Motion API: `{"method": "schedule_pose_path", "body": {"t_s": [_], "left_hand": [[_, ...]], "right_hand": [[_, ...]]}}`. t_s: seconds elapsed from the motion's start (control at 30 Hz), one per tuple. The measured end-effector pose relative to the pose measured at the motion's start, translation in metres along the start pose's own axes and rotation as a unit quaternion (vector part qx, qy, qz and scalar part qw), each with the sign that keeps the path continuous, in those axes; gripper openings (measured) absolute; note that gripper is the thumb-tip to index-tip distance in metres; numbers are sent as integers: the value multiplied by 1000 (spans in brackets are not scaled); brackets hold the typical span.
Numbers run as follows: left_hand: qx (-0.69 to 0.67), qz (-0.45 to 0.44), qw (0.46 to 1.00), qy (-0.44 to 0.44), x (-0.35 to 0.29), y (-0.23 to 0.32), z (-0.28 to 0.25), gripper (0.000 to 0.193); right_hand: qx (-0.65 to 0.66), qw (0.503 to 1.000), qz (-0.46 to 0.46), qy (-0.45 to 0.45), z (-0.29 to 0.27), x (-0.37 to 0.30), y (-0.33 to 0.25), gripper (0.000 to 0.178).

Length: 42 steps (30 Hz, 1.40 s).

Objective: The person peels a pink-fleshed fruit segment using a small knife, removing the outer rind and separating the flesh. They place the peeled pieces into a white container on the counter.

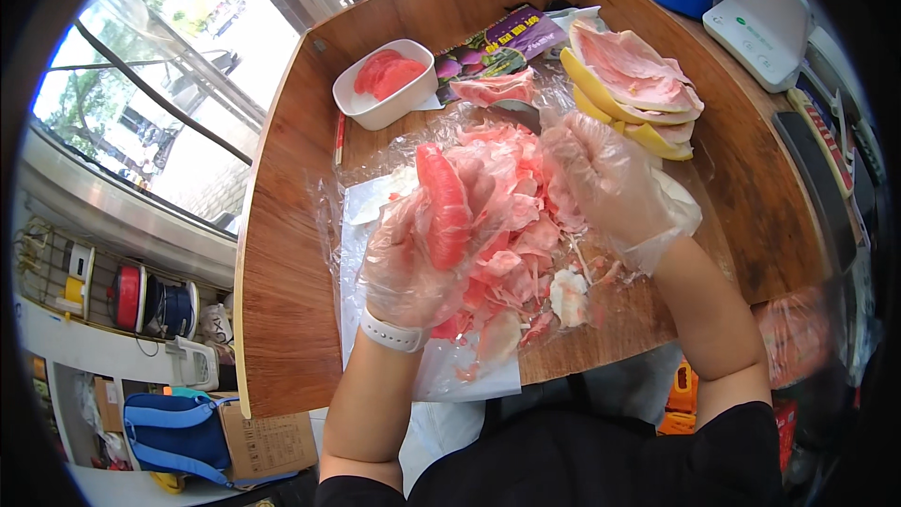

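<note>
In my left hand [410,249], gloved in clear plastic, I hold a peeled red pomelo segment [442,207] upright between thumb and fingers. Facing it across the pile is my right hand [601,178], also gloved, its fingers curled together; whatever is inside them is hidden. Between and below both hands spreads a heap of pink pomelo membrane [511,253] with white scraps of pith. Just beyond my right fingertips shows a dark grey, curved edge [516,115] of something partly covered. A larger pomelo piece [493,87] lies behind the heap.
At the back left, a white bowl [377,113] contains peeled red segments. Thick yellow pomelo rinds [638,84] are stacked at the back right, beside a purple printed sheet [526,33]. Raised wooden walls [432,7] border the table. A white device [762,23] stands on the right ledge.
</note>
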<state>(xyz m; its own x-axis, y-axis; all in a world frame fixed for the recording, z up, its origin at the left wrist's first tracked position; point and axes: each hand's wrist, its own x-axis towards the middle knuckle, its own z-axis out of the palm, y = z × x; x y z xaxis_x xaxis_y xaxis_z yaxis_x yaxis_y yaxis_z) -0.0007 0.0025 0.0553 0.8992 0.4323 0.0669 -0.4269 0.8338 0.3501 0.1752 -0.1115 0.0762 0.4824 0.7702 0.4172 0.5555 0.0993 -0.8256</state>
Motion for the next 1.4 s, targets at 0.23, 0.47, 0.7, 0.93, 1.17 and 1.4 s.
{"method": "schedule_pose_path", "body": {"t_s": [0.23,0.47,0.7,0.93,1.17,1.4], "left_hand": [[227,115,966,50,-1,-1,2,41],[389,229,885,113,-1,-6,6,39],[490,299,807,138,-3,-8,10,42],[197,179,958,108,-1,1,0,45],[34,33,999,11,-2,6,-9,32],[60,42,995,70,-3,-5,4,27]], "right_hand": [[24,980,42,-192,-7,-3,-13,29],[-60,980,-34,-186,4,-9,-7,26],[-156,965,7,-213,-8,-1,-27,22],[-126,988,-39,-78,1,-2,-7,27],[128,973,67,-177,4,-12,-16,32],[230,929,137,-257,8,-22,-22,30]]}}
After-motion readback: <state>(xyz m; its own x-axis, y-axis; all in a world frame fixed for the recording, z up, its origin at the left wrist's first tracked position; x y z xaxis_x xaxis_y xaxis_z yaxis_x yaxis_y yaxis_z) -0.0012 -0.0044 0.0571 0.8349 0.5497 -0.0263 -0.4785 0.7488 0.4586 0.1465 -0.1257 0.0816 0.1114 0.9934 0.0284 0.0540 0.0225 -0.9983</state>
